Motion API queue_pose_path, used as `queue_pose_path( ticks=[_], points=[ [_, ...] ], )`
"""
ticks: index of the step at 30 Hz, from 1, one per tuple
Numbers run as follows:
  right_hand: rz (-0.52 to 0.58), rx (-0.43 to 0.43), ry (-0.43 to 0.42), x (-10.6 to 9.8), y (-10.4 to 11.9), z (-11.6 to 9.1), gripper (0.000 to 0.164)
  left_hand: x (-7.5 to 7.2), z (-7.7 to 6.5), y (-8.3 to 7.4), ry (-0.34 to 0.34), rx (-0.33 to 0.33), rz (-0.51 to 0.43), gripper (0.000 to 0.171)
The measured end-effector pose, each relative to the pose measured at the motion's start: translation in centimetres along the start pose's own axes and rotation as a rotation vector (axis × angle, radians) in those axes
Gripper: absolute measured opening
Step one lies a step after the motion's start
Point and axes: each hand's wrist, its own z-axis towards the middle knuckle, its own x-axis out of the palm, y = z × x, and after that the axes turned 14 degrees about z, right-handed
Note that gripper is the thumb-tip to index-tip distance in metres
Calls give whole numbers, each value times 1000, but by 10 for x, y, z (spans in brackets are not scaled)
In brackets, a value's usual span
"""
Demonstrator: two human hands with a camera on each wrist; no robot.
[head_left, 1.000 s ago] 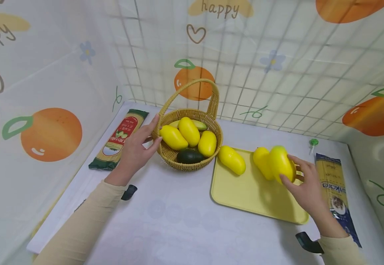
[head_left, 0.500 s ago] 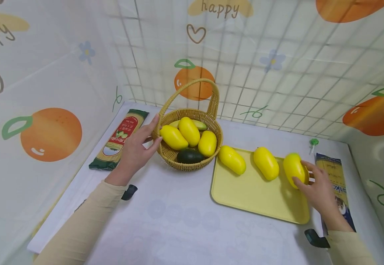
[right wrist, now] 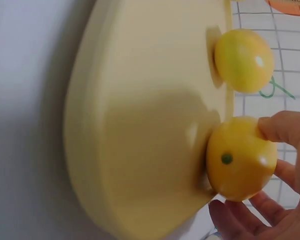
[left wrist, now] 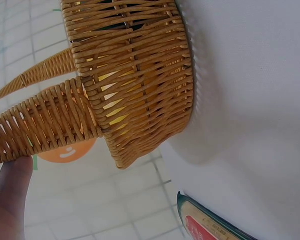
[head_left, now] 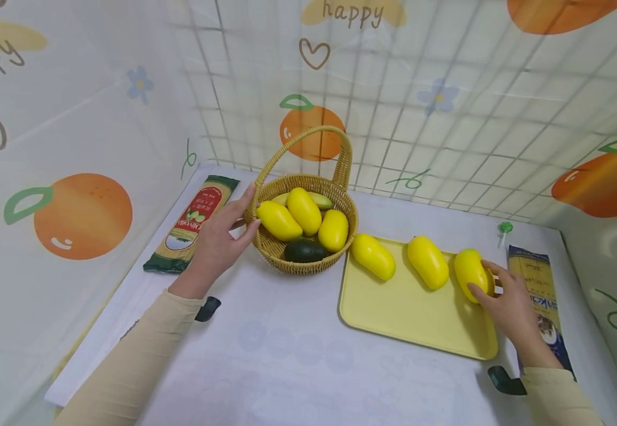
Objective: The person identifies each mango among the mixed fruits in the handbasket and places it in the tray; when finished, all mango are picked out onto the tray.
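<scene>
At the right end of the yellow tray (head_left: 394, 319), my right hand (head_left: 511, 302) holds a yellow mango (head_left: 471, 275) between thumb and fingers. That mango rests on the tray; its green stem spot shows in the right wrist view. Beside it lie a middle mango (head_left: 428, 263) and a left mango (head_left: 373, 257). My left hand (head_left: 223, 236) holds the wicker basket (head_left: 308, 269) at the foot of its handle (left wrist: 39, 120), thumb and fingers on either side. Several mangoes (head_left: 304, 212), a dark green oval fruit (head_left: 305, 251) and a long yellow-green fruit (head_left: 321, 201) lie in the basket.
A green-and-red pasta packet (head_left: 191, 225) lies left of the basket. Right of the tray is a blue-and-gold packet (head_left: 540, 296), partly under my right forearm, with a small green lollipop-like item (head_left: 504, 229) behind it. A grid wall with a printed sheet closes the back.
My right hand has carried its mango rightward and down, from above the middle mango to the tray's right end. The left hand and basket have stayed put.
</scene>
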Motion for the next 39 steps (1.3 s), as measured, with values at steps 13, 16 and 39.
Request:
queue_pose_path(
  ticks=[13,16,39],
  points=[
    [17,-61,-64,0,9,-6,67,1,-1,0,3,-6,-3,78],
    [15,-123,-71,0,17,-10,63,0,0,0,-1,-3,-4,78],
    [160,-496,83,46,105,-16,52,2,-1,2,-8,7,2,79]
  ],
)
